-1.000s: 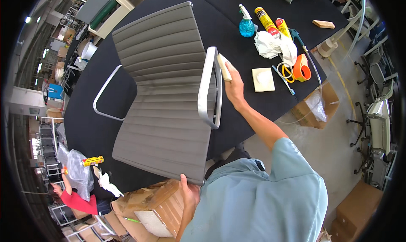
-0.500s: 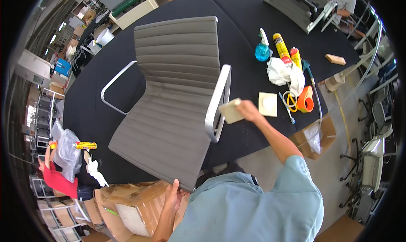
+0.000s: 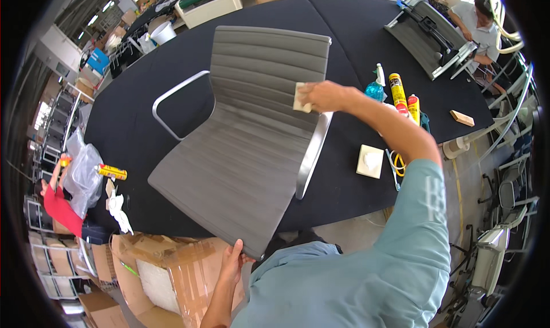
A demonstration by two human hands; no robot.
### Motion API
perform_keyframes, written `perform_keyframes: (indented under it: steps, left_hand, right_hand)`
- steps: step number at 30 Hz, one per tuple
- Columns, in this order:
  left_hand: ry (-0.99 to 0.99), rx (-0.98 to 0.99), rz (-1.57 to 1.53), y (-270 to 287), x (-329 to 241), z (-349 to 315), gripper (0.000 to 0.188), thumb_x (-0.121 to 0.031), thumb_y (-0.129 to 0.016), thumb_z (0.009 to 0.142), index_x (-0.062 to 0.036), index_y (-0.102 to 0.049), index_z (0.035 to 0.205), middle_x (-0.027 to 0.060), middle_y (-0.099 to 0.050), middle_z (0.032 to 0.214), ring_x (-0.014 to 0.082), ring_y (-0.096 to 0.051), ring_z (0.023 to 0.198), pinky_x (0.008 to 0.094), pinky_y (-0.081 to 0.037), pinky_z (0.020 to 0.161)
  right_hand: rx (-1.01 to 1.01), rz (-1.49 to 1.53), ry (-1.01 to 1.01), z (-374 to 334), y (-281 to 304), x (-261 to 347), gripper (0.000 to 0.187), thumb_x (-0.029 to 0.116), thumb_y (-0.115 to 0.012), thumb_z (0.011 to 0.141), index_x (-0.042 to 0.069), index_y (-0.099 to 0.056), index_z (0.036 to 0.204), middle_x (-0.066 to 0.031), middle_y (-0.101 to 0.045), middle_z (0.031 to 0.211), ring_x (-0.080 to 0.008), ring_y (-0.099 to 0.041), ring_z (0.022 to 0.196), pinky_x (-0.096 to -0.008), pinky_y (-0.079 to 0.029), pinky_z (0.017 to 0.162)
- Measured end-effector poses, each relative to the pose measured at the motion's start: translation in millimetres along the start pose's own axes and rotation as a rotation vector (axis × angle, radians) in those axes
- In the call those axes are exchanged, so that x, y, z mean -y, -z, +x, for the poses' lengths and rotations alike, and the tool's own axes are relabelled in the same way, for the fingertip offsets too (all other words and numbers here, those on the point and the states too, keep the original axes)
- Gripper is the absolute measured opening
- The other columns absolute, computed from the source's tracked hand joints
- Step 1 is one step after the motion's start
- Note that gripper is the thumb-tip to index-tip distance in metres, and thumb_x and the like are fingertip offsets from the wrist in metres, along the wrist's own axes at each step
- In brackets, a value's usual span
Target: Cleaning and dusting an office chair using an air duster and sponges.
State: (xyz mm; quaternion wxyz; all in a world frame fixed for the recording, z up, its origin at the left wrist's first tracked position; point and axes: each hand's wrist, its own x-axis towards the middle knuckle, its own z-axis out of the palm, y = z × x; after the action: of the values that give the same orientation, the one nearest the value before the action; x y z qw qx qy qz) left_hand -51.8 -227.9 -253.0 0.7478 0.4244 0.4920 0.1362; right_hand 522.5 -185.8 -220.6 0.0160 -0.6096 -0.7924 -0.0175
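Note:
A grey office chair with ribbed upholstery and silver loop armrests rests on the black-covered table. My left hand grips the front edge of its seat, thumb on top. High on the right side of the backrest, my right hand presses a flat cream sponge pad against the upholstery, just above the right armrest. A second cream pad with a white lump on it lies on the table to the right of the chair.
Right of the chair stand a blue spray bottle and yellow cans, partly behind my arm. A wooden block lies farther right. Another chair part is at the far right, beside a co-worker. A cardboard box is below left.
My right hand has carried the cream sponge pad from beside the right armrest up and left onto the backrest. My left hand keeps its hold on the seat edge.

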Motion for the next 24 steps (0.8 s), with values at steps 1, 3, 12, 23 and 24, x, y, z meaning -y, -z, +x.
perform_keyframes:
  steps: [1,3,12,23,24]
  left_hand:
    - [0.006,0.021,-0.011,0.3,-2.8,-0.1,0.05,-0.046,-0.064,0.1,0.0011,-0.06,0.116,0.0109,-0.072,0.094,0.0188,-0.069,0.077,0.0336,-0.058,0.067]
    - [0.024,0.043,-0.02,7.3,-4.5,-1.2,0.044,-0.041,-0.062,0.102,0.0004,-0.059,0.117,0.0102,-0.072,0.095,0.0184,-0.07,0.078,0.0325,-0.058,0.068]
    - [0.01,0.085,-0.03,9.6,-1.7,8.2,0.047,-0.042,-0.062,0.102,0.002,-0.057,0.118,0.0134,-0.073,0.101,0.02,-0.071,0.081,0.0342,-0.058,0.069]
    - [0.065,0.137,0.059,29.5,-4.8,7.4,0.057,-0.051,-0.064,0.098,0.0023,-0.059,0.115,0.0138,-0.072,0.099,0.0225,-0.071,0.082,0.0365,-0.059,0.067]
    - [0.069,0.137,0.067,31.4,-6.1,6.9,0.057,-0.051,-0.064,0.098,0.0023,-0.059,0.115,0.0138,-0.072,0.099,0.0225,-0.071,0.082,0.0365,-0.059,0.067]
  right_hand:
    - [0.091,-0.319,0.139,6.1,11.3,-7.5,0.036,0.015,-0.063,0.087,0.008,-0.066,0.123,-0.0055,-0.063,0.132,-0.0267,-0.051,0.138,-0.0436,-0.052,0.106]
    - [-0.175,-0.309,-0.03,-16.6,37.0,-22.1,0.043,0.014,-0.065,0.085,0.009,-0.064,0.128,-0.0075,-0.06,0.137,-0.0292,-0.044,0.143,-0.0457,-0.04,0.117]
    - [-0.192,0.072,-0.038,-56.3,27.8,-4.9,0.031,0.004,-0.062,0.083,0.007,-0.071,0.112,-0.0137,-0.069,0.123,-0.0322,-0.058,0.128,-0.0506,-0.033,0.122]
    - [-0.739,0.184,-0.53,-28.9,-18.1,7.9,0.059,-0.006,-0.051,0.086,0.013,-0.058,0.141,-0.0154,-0.049,0.152,-0.035,-0.049,0.138,-0.0424,-0.041,0.116]
    - [-0.602,0.304,-0.506,-40.6,-11.2,22.3,0.057,-0.01,-0.048,0.087,0.007,-0.059,0.14,-0.0145,-0.053,0.15,-0.0299,-0.053,0.137,-0.0385,-0.042,0.116]
